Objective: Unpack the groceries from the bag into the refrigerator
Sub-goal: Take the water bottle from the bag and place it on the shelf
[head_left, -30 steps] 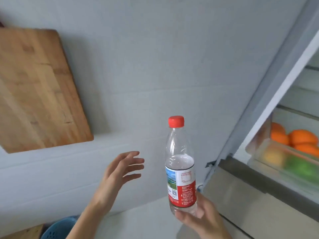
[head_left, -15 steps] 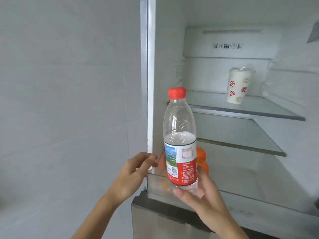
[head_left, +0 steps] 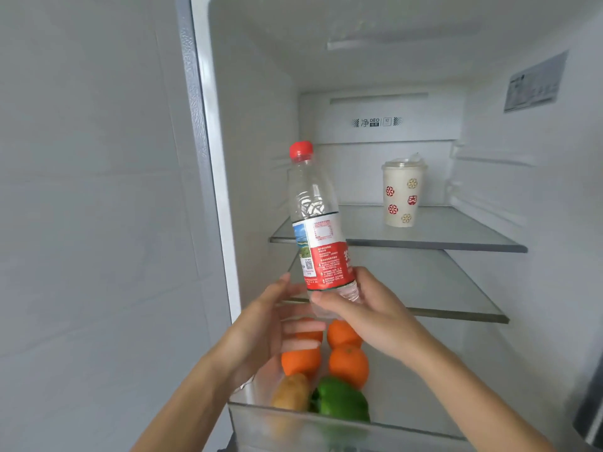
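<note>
Two glass shelves (head_left: 456,230), cup (head_left: 403,194) on upper, grey wall (head_left: 91,190)

Loads of room is left on the top shelf (head_left: 456,238): only a paper cup (head_left: 403,194) is parked there, bare glass at its 3 and 9 o'clock. The middle shelf (head_left: 440,288) is wide open. The drawer (head_left: 326,429) is hogged on its 9 o'clock side by oranges (head_left: 347,363), a potato (head_left: 292,391) and a green pepper (head_left: 339,402).
</note>
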`<state>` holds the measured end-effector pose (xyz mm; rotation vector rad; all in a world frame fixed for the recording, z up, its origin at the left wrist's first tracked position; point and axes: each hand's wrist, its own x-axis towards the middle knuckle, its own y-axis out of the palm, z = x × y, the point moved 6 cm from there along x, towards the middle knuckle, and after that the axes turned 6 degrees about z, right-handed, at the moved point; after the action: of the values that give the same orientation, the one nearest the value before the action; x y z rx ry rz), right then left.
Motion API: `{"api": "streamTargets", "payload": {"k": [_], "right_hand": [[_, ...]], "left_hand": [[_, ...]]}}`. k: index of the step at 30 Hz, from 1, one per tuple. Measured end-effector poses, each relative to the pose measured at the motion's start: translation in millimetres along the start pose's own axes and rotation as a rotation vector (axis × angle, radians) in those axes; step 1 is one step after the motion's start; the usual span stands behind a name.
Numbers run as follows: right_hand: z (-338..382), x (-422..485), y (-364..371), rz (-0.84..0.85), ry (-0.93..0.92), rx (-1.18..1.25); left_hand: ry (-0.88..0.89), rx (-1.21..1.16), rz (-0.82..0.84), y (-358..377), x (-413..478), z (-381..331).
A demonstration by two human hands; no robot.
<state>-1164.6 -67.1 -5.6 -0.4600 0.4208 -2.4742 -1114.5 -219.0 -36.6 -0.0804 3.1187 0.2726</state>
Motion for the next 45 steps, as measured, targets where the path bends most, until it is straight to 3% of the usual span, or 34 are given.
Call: {"api": "streamTargets", "payload": {"k": [11, 18, 26, 33, 39, 45], "right_hand": [[36, 60, -27, -0.177, -0.138, -0.103], [67, 140, -52, -0.214, -0.044, -0.119], [33, 204, -52, -0.13, 0.059, -0.137], [6, 227, -51, -0.114, 0.044, -0.186], [9, 221, -52, -0.096, -0.029, -0.255], [33, 202, -59, -0.204, -0.019, -0.396]], "left_hand": [[0.199, 0.122, -0.03, 0, 33, -78], [0.244, 0.116, -0.138, -10, 76, -127], [0.097, 0.257, -0.242, -17, 134, -125], [0.117, 0.368, -0.333, -12, 160, -118], [0.14, 0.495, -0.342, -5, 147, -120], [0.134, 0.659, -0.294, 4, 108, -132]]}}
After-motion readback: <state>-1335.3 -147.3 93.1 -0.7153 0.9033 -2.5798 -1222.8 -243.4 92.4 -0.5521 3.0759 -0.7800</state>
